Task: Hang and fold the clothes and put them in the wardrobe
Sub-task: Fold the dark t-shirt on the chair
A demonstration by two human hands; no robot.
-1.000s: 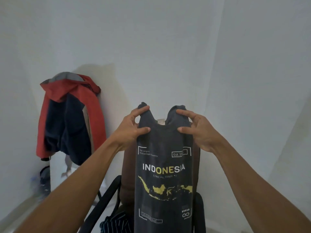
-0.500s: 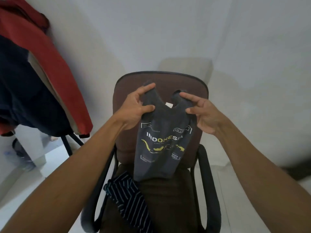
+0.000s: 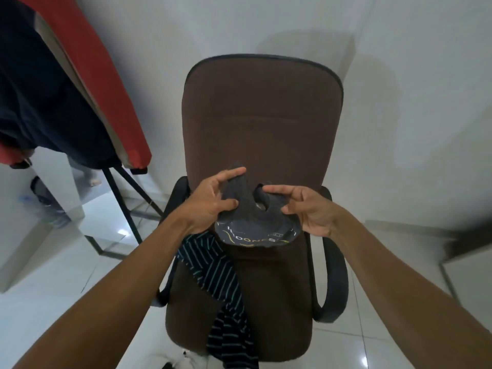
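**While both hands pinch its shoulders, a limp tee hangs over the chair seat**

Where the frame's centre lies, the dark grey T-shirt (image 3: 255,230) is held just in front of the brown office chair (image 3: 261,115). Its printed front bulges below the hands. Whether its hem rests on the seat is hidden.

The left hand (image 3: 210,206) pinches one shoulder between thumb and fingers. The right hand (image 3: 308,209) pinches the other, forefinger above and thumb beneath.

The shirt looks light and soft, with no stiffness of its own. It should sag wherever it is unsupported and crease easily, but it is not fragile. The shoulder seams beside the neck opening look like the best hold, since they keep it square for folding.

A striped garment (image 3: 213,270) trails off the seat at lower centre. A red and navy jacket (image 3: 66,89) hangs at upper left.
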